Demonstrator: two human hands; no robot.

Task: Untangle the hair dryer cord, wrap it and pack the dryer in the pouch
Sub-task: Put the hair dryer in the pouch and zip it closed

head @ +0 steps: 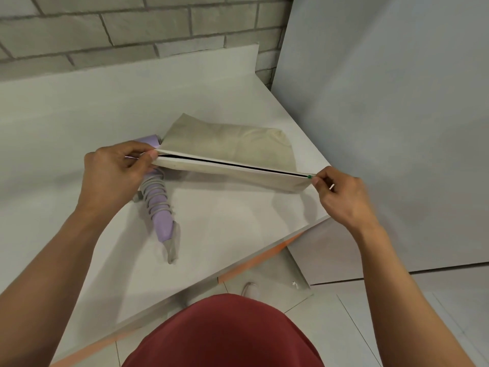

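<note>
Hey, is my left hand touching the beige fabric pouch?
Touching. The head view shows the left hand pinching the beige fabric pouch at its left end, thumb on its edge.

Both arms forward, left hand (pixel 116 176) in a pinch on one pouch (pixel 227 144) end, right hand (pixel 341 197) on the other.

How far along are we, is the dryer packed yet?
Not yet. Done: the cord is coiled round the hair dryer, which lies on the table. In hand: the left hand pinches one end of the pouch, and the right hand pinches the zip pull at the other end; the zip gapes open. Left: dryer into pouch, zip shut.
</note>
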